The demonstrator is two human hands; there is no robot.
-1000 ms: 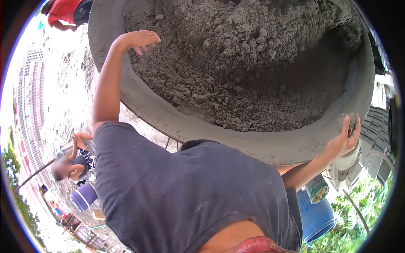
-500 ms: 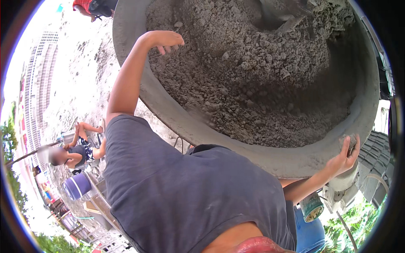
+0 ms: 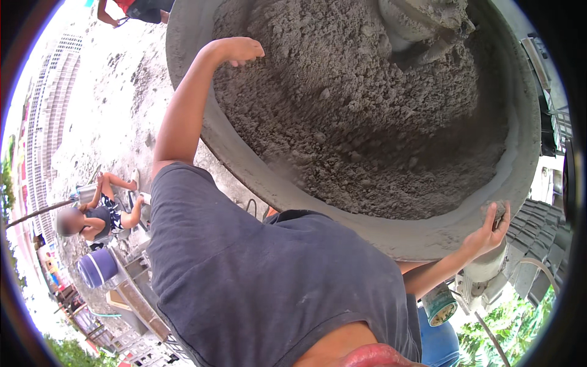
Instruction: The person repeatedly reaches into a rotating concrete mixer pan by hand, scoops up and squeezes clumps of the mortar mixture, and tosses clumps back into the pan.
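A big round mixing pan (image 3: 391,235) in front of me holds grey, crumbly mortar mix (image 3: 318,116). At its far left, my left hand (image 3: 239,50) hovers over the mix beside the rim. Its fingers are loosely curled in, and nothing shows in them. At the near right rim my right hand (image 3: 491,231) grips a small grey lump (image 3: 494,211) between thumb and fingers. A mortar-caked mixing paddle (image 3: 422,27) stands in the mix at the far side, partly cut off by the picture's edge.
On the left a person (image 3: 101,214) sits near a purple cooler (image 3: 98,267). Another person (image 3: 143,9) in red and black is at the top left. Grey stacked tiles (image 3: 541,229), a green-rimmed bucket (image 3: 440,309) and a blue drum (image 3: 437,342) lie on the right.
The paddle shows farther down into the picture. My left hand's fingers have curled in more. My right hand keeps the lump at the rim, while the whole view has shifted slightly.
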